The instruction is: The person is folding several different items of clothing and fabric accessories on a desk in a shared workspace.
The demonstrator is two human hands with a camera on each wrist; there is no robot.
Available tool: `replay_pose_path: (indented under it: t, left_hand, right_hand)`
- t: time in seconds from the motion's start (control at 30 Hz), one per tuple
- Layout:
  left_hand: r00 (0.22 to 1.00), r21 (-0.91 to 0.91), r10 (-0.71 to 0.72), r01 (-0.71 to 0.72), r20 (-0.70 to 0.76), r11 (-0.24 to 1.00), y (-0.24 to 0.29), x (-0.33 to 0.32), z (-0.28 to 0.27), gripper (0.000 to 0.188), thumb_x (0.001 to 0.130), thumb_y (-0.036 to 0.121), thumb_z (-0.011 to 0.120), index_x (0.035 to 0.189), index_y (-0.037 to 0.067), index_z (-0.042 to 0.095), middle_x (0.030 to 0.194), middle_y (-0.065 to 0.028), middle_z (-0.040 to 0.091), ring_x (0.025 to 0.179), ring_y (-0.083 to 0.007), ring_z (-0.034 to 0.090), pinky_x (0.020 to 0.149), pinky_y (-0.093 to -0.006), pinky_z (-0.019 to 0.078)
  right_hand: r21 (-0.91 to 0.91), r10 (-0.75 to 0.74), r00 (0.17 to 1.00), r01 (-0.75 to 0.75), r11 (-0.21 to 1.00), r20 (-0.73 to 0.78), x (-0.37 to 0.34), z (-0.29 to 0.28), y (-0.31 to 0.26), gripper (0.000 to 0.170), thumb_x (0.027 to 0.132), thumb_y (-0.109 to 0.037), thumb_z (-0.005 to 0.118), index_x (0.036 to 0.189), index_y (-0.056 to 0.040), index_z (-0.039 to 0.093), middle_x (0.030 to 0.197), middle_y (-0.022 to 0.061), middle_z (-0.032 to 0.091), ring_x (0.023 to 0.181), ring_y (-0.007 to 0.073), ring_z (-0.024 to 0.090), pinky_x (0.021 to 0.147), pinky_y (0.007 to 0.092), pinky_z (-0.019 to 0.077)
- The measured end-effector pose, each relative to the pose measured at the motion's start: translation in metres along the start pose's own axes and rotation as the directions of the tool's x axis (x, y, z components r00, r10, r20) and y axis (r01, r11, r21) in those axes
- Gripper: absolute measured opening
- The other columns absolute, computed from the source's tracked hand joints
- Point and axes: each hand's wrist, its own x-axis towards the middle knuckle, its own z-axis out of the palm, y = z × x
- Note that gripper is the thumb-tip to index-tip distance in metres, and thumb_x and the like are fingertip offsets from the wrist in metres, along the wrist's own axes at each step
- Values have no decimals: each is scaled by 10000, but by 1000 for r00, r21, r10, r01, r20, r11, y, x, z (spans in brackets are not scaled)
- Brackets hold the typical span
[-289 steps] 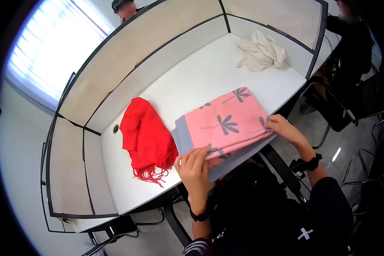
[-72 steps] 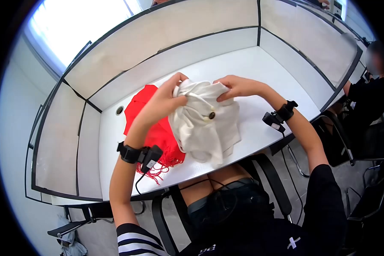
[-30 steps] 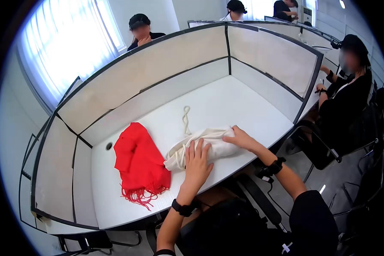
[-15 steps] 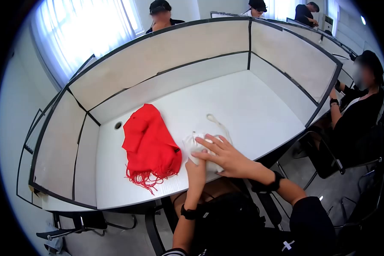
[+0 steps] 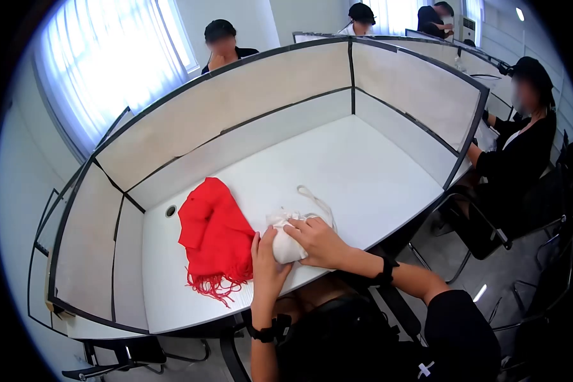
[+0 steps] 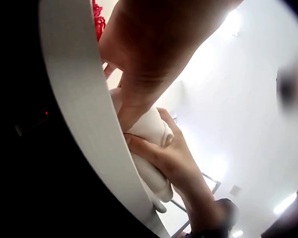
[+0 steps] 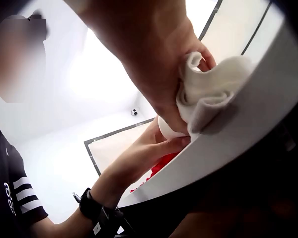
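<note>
Gripping the bundle [image 5: 287, 251] from its two sides, the left hand [image 5: 268, 266] and right hand [image 5: 321, 244] are meeting just inside the table's near edge. We are reading both as closed round white cloth: in the left wrist view, the right thumb is pressing the near face while its fingers are reaching over the far one, and the left thumb is lying low along the cloth. This opposed hold is probably keeping the layers tight, for in the right wrist view we are seeing a coiled edge [image 7: 216, 101] that looks apt to spring loose. The bundle is resting on the table [image 5: 375, 162], which is likely bearing its weight and leaving the hands free to squeeze.

Behind the right hand, a pale cord [image 5: 318, 202] is trailing in a loop; we are not able to tell whether it is joined to the bundle. Just beside the left hand, the red scarf [image 5: 213, 229] is lying flat, its fringe [image 5: 217, 288] pointing nearward; that side position is presumably giving the hands room. Farther out, a hole [image 5: 171, 211] is marking the table's left end, and partitions [image 5: 235, 121] are enclosing the whole.
</note>
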Motion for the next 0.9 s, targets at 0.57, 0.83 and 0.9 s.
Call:
replay_pose_path:
  t: [0.57, 0.83, 0.9]
  left_hand:
    - [984, -179, -178, 174, -11, 968, -14, -10, 6, 577, 782, 19, 718, 1317, 2, 505, 1257, -231, 558, 1180, -396, 529, 1009, -422, 432]
    - [1000, -419, -29, 29, 7, 907, -14, -9, 6, 1001, 643, 105, 868, 1455, 6, 290, 1427, -174, 451, 1282, -318, 488, 1082, -398, 386]
    - [994, -486, 43, 10, 99, 874, -23, -12, 5, 998, 623, 124, 875, 1447, 4, 325, 1470, -162, 418, 1307, -279, 474, 1090, -383, 382]
  right_hand:
    - [195, -135, 970, 96, 976, 201, 16, -30, 49, 710, 635, -199, 833, 1267, -141, 515, 1232, 77, 610, 1213, 277, 550, 1102, 513, 331]
    - [445, -78, 997, 68, 893, 5, -2, -20, 25, 573, 665, -212, 828, 1169, -75, 594, 1024, 116, 666, 947, 316, 648, 842, 381, 517]
    - [712, 41, 992, -116, 692, 122, -10, -22, 18, 588, 679, -192, 829, 1200, -59, 592, 1034, 110, 680, 972, 269, 665, 872, 355, 514]
